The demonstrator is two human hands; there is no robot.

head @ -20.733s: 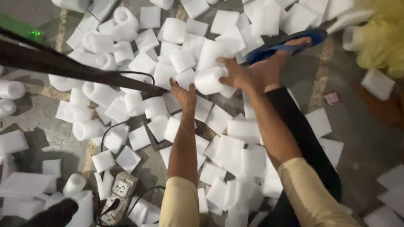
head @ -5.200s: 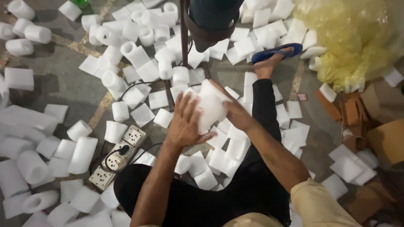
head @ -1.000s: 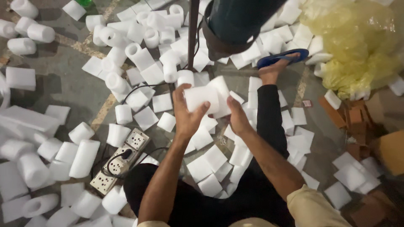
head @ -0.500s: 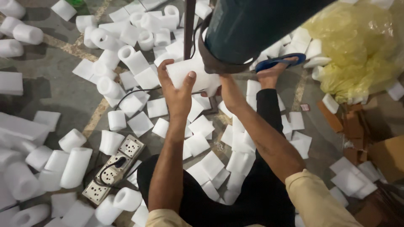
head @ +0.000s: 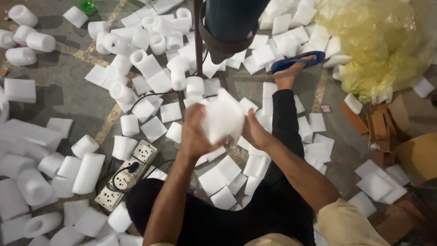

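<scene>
Both hands meet in front of the person's chest on one white foam piece (head: 223, 119), blurred by motion. The left hand (head: 196, 132) wraps its near-left side, fingers curled tight round it; the right hand (head: 253, 132) presses against its right side with the palm, fingers bent behind the foam, so how far they close cannot be told. The piece sits between the two palms, raised off the floor.

Below the fingers, nearer the body, lie the person's dark trousers (head: 255, 214) and flat foam squares (head: 223, 175) scattered on the concrete floor (head: 68, 91). Left of the left-hand fingers, low down, a white power strip (head: 128, 174) lies with a black cable (head: 150, 96) plugged in, and foam rolls (head: 86, 171) lie around it.

Right of the right-hand fingers the trouser leg stretches away to a bare foot in a blue sandal (head: 298, 61). Further right are brown cardboard scraps (head: 378, 127) and, beyond them, a yellow plastic bag (head: 382, 41).

Just past the fingertips stands a dark metal post (head: 198, 27) with a dark teal cylinder (head: 230, 23) hanging over it. Around and behind this, more foam rolls and squares cover the floor up to the top edge, where a green bottle (head: 85, 5) lies at the far left.
</scene>
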